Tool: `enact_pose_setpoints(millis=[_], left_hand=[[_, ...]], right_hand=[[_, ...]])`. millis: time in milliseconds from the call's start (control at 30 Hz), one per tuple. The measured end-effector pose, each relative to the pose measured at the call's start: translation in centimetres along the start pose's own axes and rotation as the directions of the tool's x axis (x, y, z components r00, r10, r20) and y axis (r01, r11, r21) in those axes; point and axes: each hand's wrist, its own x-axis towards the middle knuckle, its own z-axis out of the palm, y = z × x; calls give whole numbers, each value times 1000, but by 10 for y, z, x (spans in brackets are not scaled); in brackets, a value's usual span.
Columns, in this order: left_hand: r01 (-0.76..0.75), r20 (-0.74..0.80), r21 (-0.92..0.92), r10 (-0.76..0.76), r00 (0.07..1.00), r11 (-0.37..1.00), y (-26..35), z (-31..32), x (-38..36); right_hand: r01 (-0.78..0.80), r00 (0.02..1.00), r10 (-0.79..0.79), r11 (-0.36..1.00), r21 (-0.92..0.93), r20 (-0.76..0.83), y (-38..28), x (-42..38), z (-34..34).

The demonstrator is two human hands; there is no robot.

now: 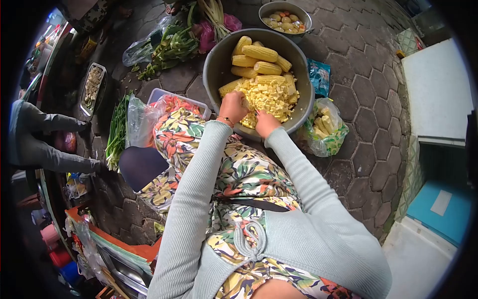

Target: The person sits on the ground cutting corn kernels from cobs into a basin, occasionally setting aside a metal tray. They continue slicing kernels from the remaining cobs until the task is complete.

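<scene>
A large grey basin holds several peeled corn cobs at its far side and a heap of cut yellow corn pieces nearer to me. Over the near left part of the heap is my left hand, its fingers curled together; whatever lies between them is too small to make out. Just right of it, my right hand reaches over the basin's near rim, with its fingertips at the corn pieces. Its grip is partly hidden.
Left of the basin are a plastic tub of red pieces, green onions and leafy greens. A potato bowl stands beyond; a bag and teal packet lie right. A person's grey-clad legs are far left.
</scene>
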Motion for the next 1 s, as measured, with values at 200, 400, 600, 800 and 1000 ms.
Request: enact_pose_setpoints(millis=[200,400,600,800,1000], left_hand=[[52,30,25,-53,998,998,5,-6,-1],[94,47,53,-96,994,994,9,-6,-1],[82,-27,2,-82,996,997,-3,-5,-3],[68,40,-37,-67,997,997,3,-9,-5],[38,-64,-41,-41,997,998,-7,2,-1]], right_hand=[[-50,996,54,997,-61,75,-3,-10,-7],[19,970,56,952,-306,235,21,38,25],[76,971,12,934,-350,241,38,25,4],[-39,999,38,999,-29,-30,2,-38,-35],[53,980,-52,999,1,-190,-30,-46,-24]])
